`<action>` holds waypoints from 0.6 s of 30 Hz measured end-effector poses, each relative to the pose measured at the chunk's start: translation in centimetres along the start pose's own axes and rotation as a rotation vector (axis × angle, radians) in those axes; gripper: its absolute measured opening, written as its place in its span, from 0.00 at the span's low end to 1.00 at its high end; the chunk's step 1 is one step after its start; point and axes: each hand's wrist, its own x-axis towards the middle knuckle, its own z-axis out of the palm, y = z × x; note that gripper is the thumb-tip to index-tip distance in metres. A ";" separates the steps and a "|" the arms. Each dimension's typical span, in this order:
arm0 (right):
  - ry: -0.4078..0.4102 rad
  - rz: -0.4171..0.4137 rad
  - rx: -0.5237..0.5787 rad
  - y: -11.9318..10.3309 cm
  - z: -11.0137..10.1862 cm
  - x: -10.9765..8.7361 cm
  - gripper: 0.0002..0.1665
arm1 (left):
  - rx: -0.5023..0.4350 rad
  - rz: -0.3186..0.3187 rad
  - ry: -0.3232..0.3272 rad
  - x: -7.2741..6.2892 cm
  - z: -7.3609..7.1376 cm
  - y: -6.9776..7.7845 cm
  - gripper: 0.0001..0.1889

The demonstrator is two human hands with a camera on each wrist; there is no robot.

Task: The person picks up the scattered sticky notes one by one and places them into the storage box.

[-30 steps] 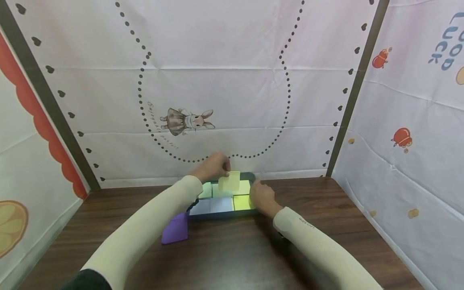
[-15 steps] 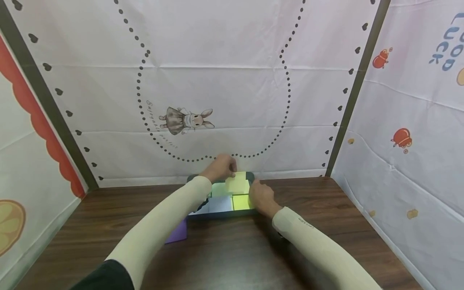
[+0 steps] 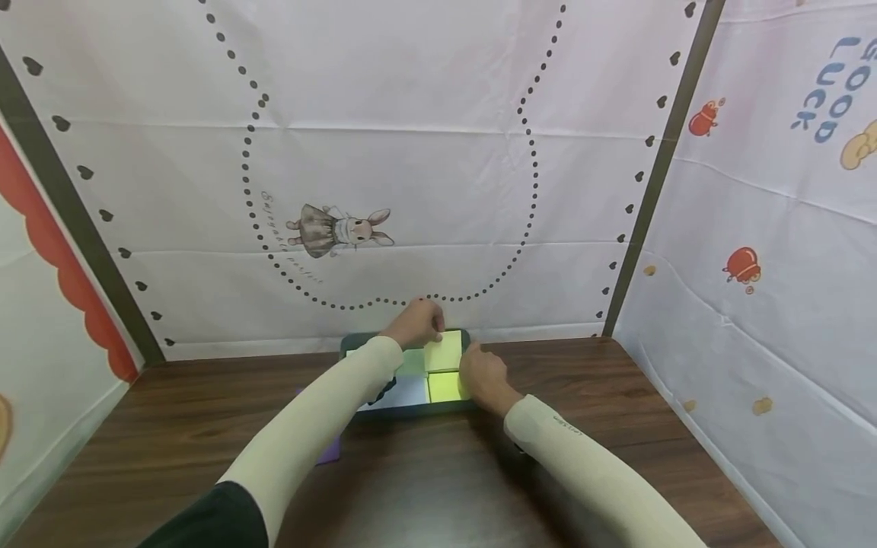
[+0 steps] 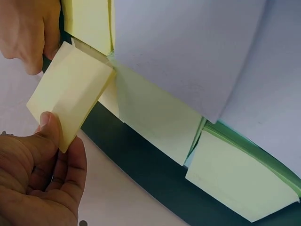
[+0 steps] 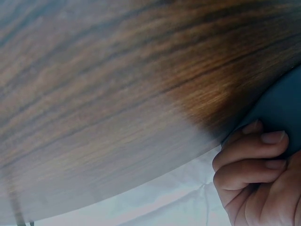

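Note:
My left hand (image 3: 416, 324) pinches a pale yellow sticky-note pad (image 4: 70, 89) by one edge, thumb on top, at the far right part of a dark teal tray (image 3: 418, 411). In the left wrist view the pad is tilted over the tray's edge. At the tray's right end, my right hand (image 3: 485, 377) grips the rim with curled fingers; the right wrist view shows its fingertips against the tray wall (image 5: 280, 110). Inside the tray lie a bright yellow pad (image 3: 444, 387), light green pads (image 4: 160, 115) and blue-lilac pads (image 4: 188, 47).
A purple pad (image 3: 330, 452) lies on the brown wooden table (image 3: 425, 487) left of the tray, mostly covered by my left sleeve. Printed white cloth (image 3: 438, 190) stands right behind the tray, and more cloth (image 3: 754, 327) closes off the right side.
My left hand has moved slightly right with the pale yellow pad and lowered it into the tray's far right part. The right hand stays at the tray's end. The head view has shifted a little.

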 end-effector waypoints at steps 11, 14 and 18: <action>0.038 0.003 -0.008 0.4 0.6 0.4 0.15 | 0.026 -0.056 -0.039 2.8 1.0 -0.7 0.09; 0.054 0.013 -0.008 -0.4 -1.3 -1.1 0.13 | 0.038 -0.064 -0.042 3.4 1.4 -0.9 0.10; 0.031 0.022 -0.011 -1.1 -3.4 -2.4 0.15 | 0.068 -0.039 -0.009 3.6 2.1 -1.4 0.08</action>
